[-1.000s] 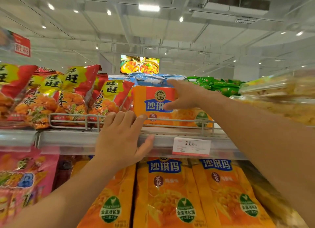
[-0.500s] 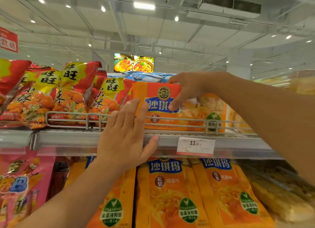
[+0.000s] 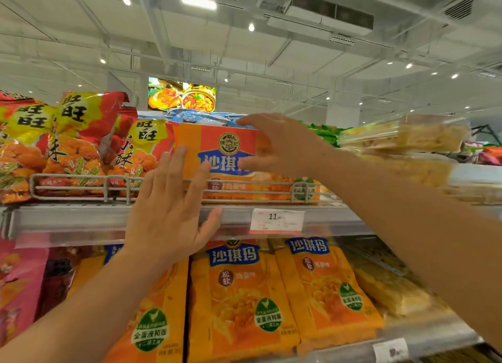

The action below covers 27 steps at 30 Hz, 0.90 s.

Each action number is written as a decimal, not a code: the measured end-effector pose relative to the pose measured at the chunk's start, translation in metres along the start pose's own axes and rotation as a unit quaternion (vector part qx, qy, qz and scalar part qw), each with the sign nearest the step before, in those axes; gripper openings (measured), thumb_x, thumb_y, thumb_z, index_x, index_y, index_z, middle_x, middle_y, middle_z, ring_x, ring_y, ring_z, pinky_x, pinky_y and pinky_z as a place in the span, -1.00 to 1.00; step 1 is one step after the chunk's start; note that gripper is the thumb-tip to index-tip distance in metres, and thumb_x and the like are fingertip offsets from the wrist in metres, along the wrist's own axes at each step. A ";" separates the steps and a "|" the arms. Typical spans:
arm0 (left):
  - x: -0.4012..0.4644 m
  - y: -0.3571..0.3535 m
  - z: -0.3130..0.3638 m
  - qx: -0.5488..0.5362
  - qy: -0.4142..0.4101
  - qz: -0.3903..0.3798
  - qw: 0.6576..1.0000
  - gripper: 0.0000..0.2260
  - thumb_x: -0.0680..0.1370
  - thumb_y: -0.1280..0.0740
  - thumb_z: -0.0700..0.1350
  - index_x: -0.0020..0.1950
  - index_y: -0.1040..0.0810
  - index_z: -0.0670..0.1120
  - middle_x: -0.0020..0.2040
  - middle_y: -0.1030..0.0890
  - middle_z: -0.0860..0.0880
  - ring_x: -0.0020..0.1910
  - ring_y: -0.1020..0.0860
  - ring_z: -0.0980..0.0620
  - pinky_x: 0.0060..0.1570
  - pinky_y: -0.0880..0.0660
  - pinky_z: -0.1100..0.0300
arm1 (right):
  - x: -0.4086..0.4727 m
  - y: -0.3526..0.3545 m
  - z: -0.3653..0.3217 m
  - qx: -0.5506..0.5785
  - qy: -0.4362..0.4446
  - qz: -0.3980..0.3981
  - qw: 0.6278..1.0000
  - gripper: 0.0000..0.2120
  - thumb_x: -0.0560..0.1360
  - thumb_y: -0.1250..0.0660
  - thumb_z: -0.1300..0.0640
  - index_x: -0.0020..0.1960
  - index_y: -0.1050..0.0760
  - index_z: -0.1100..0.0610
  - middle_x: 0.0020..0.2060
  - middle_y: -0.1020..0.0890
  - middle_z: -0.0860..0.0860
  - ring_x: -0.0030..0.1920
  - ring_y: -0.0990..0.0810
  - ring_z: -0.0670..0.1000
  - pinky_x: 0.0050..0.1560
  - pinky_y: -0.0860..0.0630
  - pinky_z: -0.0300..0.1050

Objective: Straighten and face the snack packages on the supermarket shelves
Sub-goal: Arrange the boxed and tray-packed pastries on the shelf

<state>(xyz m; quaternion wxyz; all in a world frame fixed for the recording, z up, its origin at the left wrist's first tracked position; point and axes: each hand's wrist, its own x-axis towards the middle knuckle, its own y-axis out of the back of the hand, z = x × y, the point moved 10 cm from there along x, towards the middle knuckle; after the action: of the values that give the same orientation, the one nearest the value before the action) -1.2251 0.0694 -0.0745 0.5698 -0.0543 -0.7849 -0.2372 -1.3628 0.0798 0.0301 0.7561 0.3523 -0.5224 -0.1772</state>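
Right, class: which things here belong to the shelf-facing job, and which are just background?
In the job:
orange pack
right hand
left hand
red bags
shelf rail

Background:
price tag
food poster
ceiling lights

Right hand grips the orange package — left hand flat against it.

The orange bag under the right hand says 沙琪玛. The red bags left of the left hand say 旺旺. The price tag right of it says 11.
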 end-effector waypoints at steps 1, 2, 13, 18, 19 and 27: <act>-0.001 0.000 0.000 -0.001 -0.003 0.005 1.000 -0.34 0.55 -0.12 0.21 0.54 -0.14 -0.13 0.53 -0.11 -0.35 0.46 -0.20 -0.40 0.32 -0.23 -0.27 | -0.018 0.007 -0.007 0.018 0.027 0.060 0.998 -0.44 0.45 -0.40 -0.11 0.37 -0.41 0.08 0.24 -0.57 0.03 0.22 -0.50 0.03 0.21 -0.36 -0.16; -0.002 0.001 0.001 -0.004 -0.009 0.010 1.000 -0.34 0.56 -0.13 0.21 0.55 -0.13 -0.13 0.54 -0.09 -0.35 0.48 -0.15 -0.41 0.35 -0.21 -0.29 | -0.039 0.011 -0.009 0.028 0.043 0.108 0.993 -0.57 0.49 -0.38 0.02 0.31 -0.47 0.14 0.20 -0.59 0.05 0.20 -0.52 0.03 0.20 -0.34 -0.22; 0.019 0.007 0.101 -0.101 -0.081 0.006 0.992 -0.52 0.46 -0.15 -0.11 0.37 -0.43 -0.19 0.45 -0.36 -0.24 0.47 -0.26 -0.27 0.44 -0.08 -0.16 | -0.199 -0.002 0.107 -0.039 -0.086 0.055 0.994 -0.64 0.49 -0.30 0.25 0.29 -0.49 0.20 0.36 -0.47 0.12 0.39 -0.39 0.13 0.37 -0.36 0.10; 0.044 -0.005 0.195 -0.113 -0.128 -0.044 0.984 -0.53 0.46 -0.13 -0.06 0.33 -0.51 -0.15 0.41 -0.44 -0.20 0.43 -0.35 -0.24 0.39 -0.24 -0.23 | -0.240 0.018 0.187 -0.042 -0.120 0.088 0.988 -0.72 0.47 -0.34 0.29 0.18 -0.58 0.24 0.31 -0.51 0.16 0.35 -0.43 0.16 0.33 -0.41 0.11; 0.050 -0.009 0.210 -0.109 -0.129 -0.048 0.984 -0.53 0.47 -0.13 -0.06 0.34 -0.50 -0.15 0.42 -0.43 -0.19 0.43 -0.35 -0.23 0.39 -0.26 -0.24 | -0.245 0.022 0.202 -0.041 -0.125 0.095 0.987 -0.71 0.47 -0.34 0.28 0.18 -0.57 0.22 0.32 -0.51 0.14 0.35 -0.43 0.15 0.35 -0.39 0.07; 0.063 -0.063 0.280 -0.047 -0.069 -0.097 0.992 -0.48 0.51 -0.11 0.00 0.41 -0.46 -0.20 0.46 -0.37 -0.24 0.47 -0.30 -0.24 0.41 -0.22 -0.26 | -0.263 0.019 0.249 -0.031 -0.021 0.042 0.998 -0.72 0.46 -0.28 0.16 0.15 -0.58 0.12 0.36 -0.49 0.02 0.30 -0.48 0.09 0.30 -0.36 -0.08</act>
<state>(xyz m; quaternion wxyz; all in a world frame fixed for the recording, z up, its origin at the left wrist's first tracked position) -1.5123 0.1234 -0.1029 0.4858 -0.0206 -0.8118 -0.3234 -1.6950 0.1732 -0.0800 0.7623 0.3030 -0.5465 -0.1687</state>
